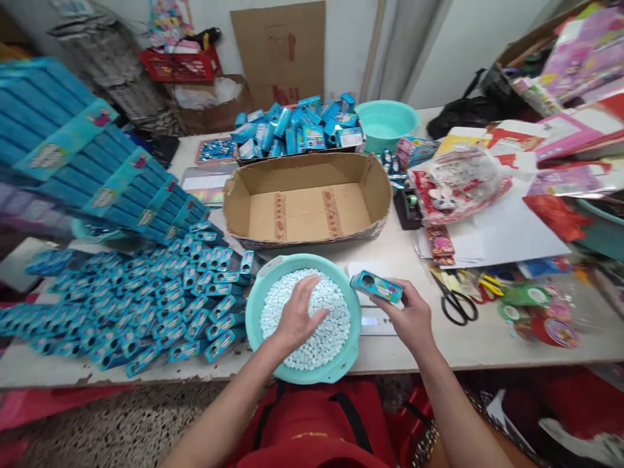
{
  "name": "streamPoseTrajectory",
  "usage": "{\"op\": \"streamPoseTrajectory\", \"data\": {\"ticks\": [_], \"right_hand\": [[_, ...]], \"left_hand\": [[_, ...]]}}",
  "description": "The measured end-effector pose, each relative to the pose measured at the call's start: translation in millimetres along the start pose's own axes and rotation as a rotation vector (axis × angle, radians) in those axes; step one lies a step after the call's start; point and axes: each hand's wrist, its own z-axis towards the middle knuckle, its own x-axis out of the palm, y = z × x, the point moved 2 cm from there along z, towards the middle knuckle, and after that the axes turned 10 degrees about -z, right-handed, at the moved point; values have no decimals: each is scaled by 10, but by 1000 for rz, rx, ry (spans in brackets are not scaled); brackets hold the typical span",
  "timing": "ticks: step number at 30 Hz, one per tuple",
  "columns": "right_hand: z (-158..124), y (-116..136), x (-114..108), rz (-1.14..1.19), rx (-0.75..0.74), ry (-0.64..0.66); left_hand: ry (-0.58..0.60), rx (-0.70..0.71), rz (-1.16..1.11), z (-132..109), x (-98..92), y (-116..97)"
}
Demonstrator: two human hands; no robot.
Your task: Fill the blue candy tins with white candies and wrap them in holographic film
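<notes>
Red clothing point(316, 426) at the table's point(470, 343) edge, left hand point(297, 315) with fingers loosely spread over white pellets point(336, 315) in a turquoise basin point(254, 309), right hand's point(412, 318) fingers gripping a small blue box point(377, 286) by the basin's right rim

1 small blue box point(374, 286), tilted, near 1 turquoise basin point(254, 305) of white pellets point(335, 318).

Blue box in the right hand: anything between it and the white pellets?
Only the turquoise basin's rim, on its right side, separates the blue box from the white pellets; nothing else visible.
</notes>
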Motion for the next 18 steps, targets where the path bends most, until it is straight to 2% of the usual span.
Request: {"op": "streamPoseTrajectory", "data": {"ticks": [2, 5, 7, 8, 11, 13, 15, 18], "right_hand": [[-156, 353, 85, 14, -172, 158], [-398, 706, 284, 70, -343, 342], [-480, 743, 378, 56, -384, 330], [-482, 690, 396, 25, -376, 263], [-387, 266, 325, -123, -206, -92], [-330, -149, 221, -227, -25, -271], [-338, -528, 144, -402, 24, -305], [-508, -901, 157, -584, -41, -239]], "left_hand": [[119, 92, -11, 28, -108, -298], [210, 60, -11, -65, -403, -542], [157, -52, -21, -285, -701, -555], [113, -132, -37, -453, -863, -524], [-47, -482, -89, -1127, -1283, -269], [-161, -717, -6, -1598, -1420, 49], [-274, -897, 86, -1960, -1391, 439], [-392, -951, 147, -2192, -1105, 908]]}}
